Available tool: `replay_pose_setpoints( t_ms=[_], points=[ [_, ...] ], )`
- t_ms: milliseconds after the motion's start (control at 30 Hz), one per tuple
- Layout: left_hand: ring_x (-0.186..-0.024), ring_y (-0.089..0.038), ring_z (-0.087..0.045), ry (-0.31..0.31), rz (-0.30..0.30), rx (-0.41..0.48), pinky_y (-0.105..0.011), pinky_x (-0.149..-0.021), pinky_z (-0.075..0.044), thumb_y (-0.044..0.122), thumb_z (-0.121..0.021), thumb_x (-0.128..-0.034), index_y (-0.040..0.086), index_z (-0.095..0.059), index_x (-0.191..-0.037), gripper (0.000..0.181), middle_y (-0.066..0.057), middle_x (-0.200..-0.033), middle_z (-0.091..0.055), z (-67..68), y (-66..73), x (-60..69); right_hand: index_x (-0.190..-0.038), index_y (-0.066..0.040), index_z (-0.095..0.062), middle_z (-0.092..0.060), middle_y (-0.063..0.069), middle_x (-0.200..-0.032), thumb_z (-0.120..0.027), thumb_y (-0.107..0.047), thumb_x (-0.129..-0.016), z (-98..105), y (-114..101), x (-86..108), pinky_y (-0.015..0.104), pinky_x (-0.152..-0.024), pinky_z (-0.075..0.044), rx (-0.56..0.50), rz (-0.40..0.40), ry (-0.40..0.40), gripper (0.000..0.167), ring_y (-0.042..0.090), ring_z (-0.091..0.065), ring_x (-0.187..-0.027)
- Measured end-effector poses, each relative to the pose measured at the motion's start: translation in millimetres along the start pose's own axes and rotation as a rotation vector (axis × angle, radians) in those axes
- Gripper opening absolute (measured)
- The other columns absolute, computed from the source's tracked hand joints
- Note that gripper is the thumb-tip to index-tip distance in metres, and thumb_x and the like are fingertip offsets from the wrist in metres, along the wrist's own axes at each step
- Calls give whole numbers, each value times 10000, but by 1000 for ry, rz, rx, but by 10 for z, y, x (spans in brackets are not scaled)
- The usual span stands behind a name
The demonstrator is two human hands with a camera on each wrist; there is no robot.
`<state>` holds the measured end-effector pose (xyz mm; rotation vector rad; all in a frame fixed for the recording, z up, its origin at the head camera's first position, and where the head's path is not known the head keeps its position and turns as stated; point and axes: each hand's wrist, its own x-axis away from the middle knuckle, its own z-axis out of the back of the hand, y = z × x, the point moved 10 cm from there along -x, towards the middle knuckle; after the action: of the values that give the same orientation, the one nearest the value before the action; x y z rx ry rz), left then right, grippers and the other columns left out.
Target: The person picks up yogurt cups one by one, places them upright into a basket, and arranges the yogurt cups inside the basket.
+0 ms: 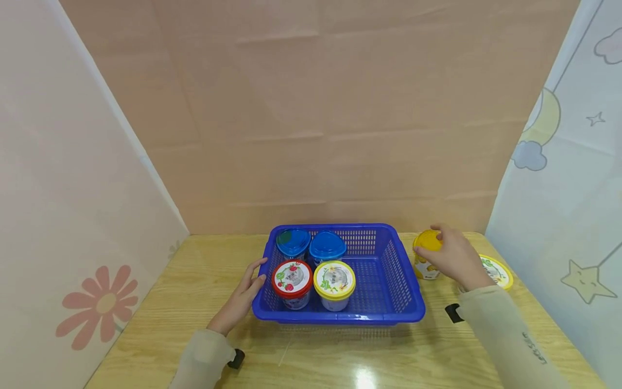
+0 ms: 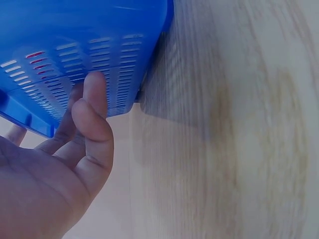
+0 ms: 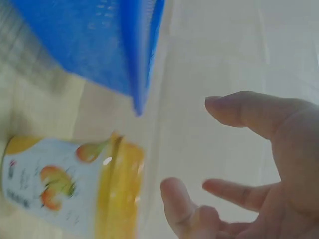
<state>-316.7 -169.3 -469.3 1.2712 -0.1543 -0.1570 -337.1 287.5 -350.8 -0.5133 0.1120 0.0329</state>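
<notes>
Head view shows the right hand (image 1: 457, 256) above and to the right of a yellow-lidded fruit-print cup (image 1: 427, 266), with thumb and fingers spread around the area of its lid. Right wrist view shows a gap between the fingertips and the lid, so these fingers are parted and grasp nothing. The cup stands upright on the wood-grain table (image 1: 155, 324), just outside the right side of a blue-purple perforated plastic basket (image 1: 340, 317).

At the basket's left side, the left hand (image 1: 245, 294) has its fingers bent against the rim and the slotted outer wall; whether they grip it or merely rest there, I cannot tell.

Inside the basket, grouped on its left, are two blue-lidded containers (image 1: 328, 246) at the back, with a red-rimmed strawberry-print tub (image 1: 292, 281) and a yellow-rimmed tub (image 1: 334, 281) in front of them. The basket's right wall stands between these and the cup. Another yellow-rimmed tub (image 1: 497, 272) sits on the table farther right, partly hidden behind the right hand and its pale sleeve (image 1: 507, 329).
</notes>
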Motion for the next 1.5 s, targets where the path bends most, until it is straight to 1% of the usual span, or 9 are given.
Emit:
replay_pose_setpoints(
  t_ms=[33, 200, 267, 367, 667, 833, 1133, 1300, 1500],
  points=[
    [-1201, -336, -599, 0, -1, 1, -525, -987, -494, 451, -409, -1069, 405, -312, -1509, 453, -187, -1377, -555, 1, 1, -1, -1465, 70, -355, -467, 399, -1312, -666, -517, -904, 3, 60, -1, 604, -791, -494, 6, -12, 10, 869, 525, -543, -1068],
    [-1168, -333, -614, -11, -22, 5, -489, -958, -516, 417, -398, -1080, 354, -291, -1527, 464, -212, -1361, -555, -12, 25, -11, -1498, 110, -243, -343, 477, -1309, -657, -602, -878, -22, 336, -5, 581, -703, -510, 18, -94, 31, 1031, 524, -551, -947],
    [-1155, -343, -620, -22, -33, 10, -480, -946, -523, 405, -387, -1085, 326, -276, -1535, 470, -230, -1353, -552, -25, 32, -19, -1507, 113, -206, -311, 496, -1312, -656, -628, -865, -36, 415, -3, 598, -696, -507, 16, -124, 30, 1078, 532, -549, -926],
    [-1157, -336, -618, -26, -32, 10, -468, -947, -524, 409, -380, -1087, 327, -269, -1539, 473, -225, -1355, -550, -32, 24, -22, -1505, 125, -180, -299, 508, -1307, -652, -653, -854, -61, 491, -2, 638, -717, -500, 16, -146, 25, 1118, 546, -538, -933],
    [-1148, -350, -627, -50, -44, 17, -458, -928, -538, 404, -366, -1091, 314, -246, -1544, 477, -250, -1363, -540, -42, 17, -31, -1503, 163, -132, -307, 511, -1291, -644, -670, -850, -182, 590, -22, 680, -786, -479, 0, -167, 14, 1176, 561, -499, -980],
    [-1167, -331, -617, -33, -19, 15, -467, -954, -521, 435, -372, -1083, 363, -268, -1532, 466, -219, -1373, -544, -25, -4, -25, -1496, 180, -125, -327, 492, -1281, -651, -697, -825, -248, 645, -33, 622, -745, -504, 9, -198, -4, 1224, 523, -516, -946],
    [-1163, -337, -618, -38, -21, 36, -475, -958, -519, 428, -369, -1085, 363, -257, -1532, 465, -217, -1362, -546, -34, -1, -22, -1456, 218, -172, -384, 468, -1200, -651, -680, -831, -293, 675, -64, 570, -702, -510, 33, -200, -3, 1195, 495, -536, -885],
    [-1175, -331, -610, -32, -14, 34, -472, -963, -518, 431, -372, -1084, 381, -262, -1527, 460, -205, -1371, -543, -27, -7, -16, -1439, 215, -215, -426, 434, -1140, -637, -703, -828, -336, 716, -85, 470, -621, -494, 30, -201, 0, 1180, 445, -547, -818],
    [-1170, -333, -610, -37, -14, 35, -471, -954, -522, 422, -362, -1088, 367, -264, -1530, 456, -219, -1371, -534, -36, -3, -10, -1436, 211, -219, -454, 410, -1129, -612, -719, -835, -377, 752, -111, 448, -638, -480, 10, -206, -9, 1175, 436, -544, -844]
  ],
)
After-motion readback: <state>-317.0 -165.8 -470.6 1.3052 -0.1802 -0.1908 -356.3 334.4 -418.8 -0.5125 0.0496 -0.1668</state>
